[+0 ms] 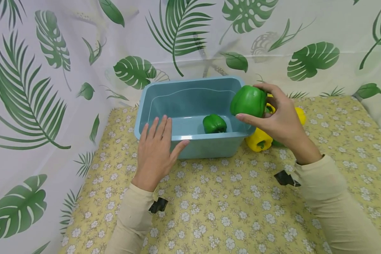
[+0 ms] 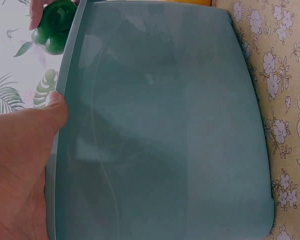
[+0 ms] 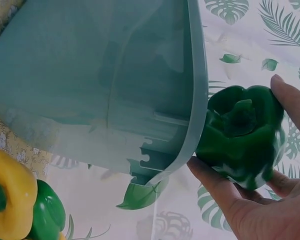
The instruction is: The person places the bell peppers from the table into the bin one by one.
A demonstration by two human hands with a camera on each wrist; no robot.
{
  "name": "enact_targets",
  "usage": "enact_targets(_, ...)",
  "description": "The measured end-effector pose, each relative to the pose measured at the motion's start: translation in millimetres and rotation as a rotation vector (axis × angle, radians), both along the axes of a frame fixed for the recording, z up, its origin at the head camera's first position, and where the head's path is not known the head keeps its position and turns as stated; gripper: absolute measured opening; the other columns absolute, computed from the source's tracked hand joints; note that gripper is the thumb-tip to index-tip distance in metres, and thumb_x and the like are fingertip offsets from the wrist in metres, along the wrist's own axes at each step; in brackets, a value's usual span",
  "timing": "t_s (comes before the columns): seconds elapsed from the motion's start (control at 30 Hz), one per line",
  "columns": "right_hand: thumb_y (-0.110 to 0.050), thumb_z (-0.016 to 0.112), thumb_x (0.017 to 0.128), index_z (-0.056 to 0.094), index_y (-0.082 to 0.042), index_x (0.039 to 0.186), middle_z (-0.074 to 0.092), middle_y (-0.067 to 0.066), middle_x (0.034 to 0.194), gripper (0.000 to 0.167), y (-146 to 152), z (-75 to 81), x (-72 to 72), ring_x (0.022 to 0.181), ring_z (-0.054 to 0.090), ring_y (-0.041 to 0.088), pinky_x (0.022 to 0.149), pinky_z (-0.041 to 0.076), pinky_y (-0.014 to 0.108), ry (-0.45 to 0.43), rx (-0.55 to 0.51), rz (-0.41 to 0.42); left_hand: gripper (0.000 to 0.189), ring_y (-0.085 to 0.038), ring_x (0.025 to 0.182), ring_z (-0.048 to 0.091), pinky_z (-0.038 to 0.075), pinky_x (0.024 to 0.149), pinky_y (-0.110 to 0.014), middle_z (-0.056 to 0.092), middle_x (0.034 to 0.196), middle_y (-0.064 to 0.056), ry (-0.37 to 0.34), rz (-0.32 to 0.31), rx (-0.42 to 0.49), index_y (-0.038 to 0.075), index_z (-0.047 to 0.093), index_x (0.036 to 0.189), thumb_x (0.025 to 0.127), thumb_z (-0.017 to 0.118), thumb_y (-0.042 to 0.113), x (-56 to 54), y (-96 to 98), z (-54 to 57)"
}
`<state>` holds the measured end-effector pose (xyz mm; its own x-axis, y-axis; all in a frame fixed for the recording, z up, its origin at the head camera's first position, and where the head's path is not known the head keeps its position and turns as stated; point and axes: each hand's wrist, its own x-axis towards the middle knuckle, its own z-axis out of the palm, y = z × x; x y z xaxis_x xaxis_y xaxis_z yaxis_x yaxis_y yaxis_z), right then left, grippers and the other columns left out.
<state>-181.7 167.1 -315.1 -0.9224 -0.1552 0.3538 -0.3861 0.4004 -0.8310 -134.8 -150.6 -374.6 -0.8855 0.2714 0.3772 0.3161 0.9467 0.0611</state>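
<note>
Right hand (image 1: 282, 119), centre right, grasps a green pepper (image 1: 247, 101). Left hand (image 1: 154, 150), centre left, rests straight-fingered on a blue tub (image 1: 209, 149).

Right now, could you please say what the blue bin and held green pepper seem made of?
Blue bin: probably smooth, glossy plastic, given its moulded rim and sheen. Held green pepper: real flesh or plastic; its glossy, lobed surface fits both.

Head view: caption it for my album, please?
Right grip holding one green pepper near the blue tub, a second pepper inside.

Green pepper (image 1: 247, 101) — yellow tablecloth (image 1: 222, 197) (white-flowered)
</note>
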Motion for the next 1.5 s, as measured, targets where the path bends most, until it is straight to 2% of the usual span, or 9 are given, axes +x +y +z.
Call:
enact_targets(0.4,-0.007,0.089,0.077,0.05,-0.01,0.146,0.049,0.008,0.145,0.079,-3.0,0.6,-1.2,0.114,0.058,0.036,0.075,0.054,0.015,0.003,0.004,0.009,0.084,-0.033,0.149,0.031,0.019,0.123,-0.051,0.04,0.158,-0.018,-0.011,0.003,0.003,0.001,0.035,0.157,0.099,0.053,0.06,-1.0,0.2,0.5)
enact_targets(0.53,-0.006,0.086,0.08,0.05,-0.009,0.146,0.048,0.007,0.147,0.076,-3.1,1.2,-1.6,0.124,0.056,0.033,0.089,0.056,0.023,-0.008,-0.015,0.024,0.084,-0.034,0.149,0.032,0.018,0.124,-0.051,0.04,0.157,-0.018,0.0,-0.001,0.004,0.0,0.036,0.156,0.099,0.054,0.059,-0.9,-0.1,-0.1)
enact_targets(0.67,-0.005,0.083,0.083,0.048,-0.007,0.146,0.047,0.007,0.149,0.072,-1.4,2.6,-1.5,0.132,0.053,0.027,0.1,0.052,0.03,-0.014,-0.062,0.035,0.083,-0.033,0.149,0.032,0.015,0.125,-0.049,0.041,0.157,-0.018,0.004,-0.007,0.013,0.001,0.037,0.156,0.099,0.054,0.059,-1.0,0.1,-0.2)
enact_targets(0.87,-0.005,0.082,0.085,0.049,-0.006,0.146,0.047,0.008,0.15,0.069,1.8,2.4,-1.4,0.131,0.053,0.025,0.099,0.052,0.027,-0.01,-0.088,0.039,0.083,-0.033,0.149,0.031,0.014,0.125,-0.048,0.04,0.158,-0.017,-0.002,-0.004,0.01,0.002,0.037,0.156,0.099,0.053,0.06,-1.2,0.1,-0.5)
enact_targets(1.5,-0.004,0.081,0.086,0.05,-0.006,0.145,0.048,0.004,0.148,0.067,14.8,4.4,-0.2,0.13,0.053,0.023,0.101,0.051,0.03,-0.01,-0.037,-0.029,0.082,-0.034,0.148,0.033,0.019,0.123,-0.051,0.042,0.156,-0.018,0.007,-0.003,0.01,0.002,0.04,0.155,0.099,0.054,0.06,0.0,1.1,0.4)
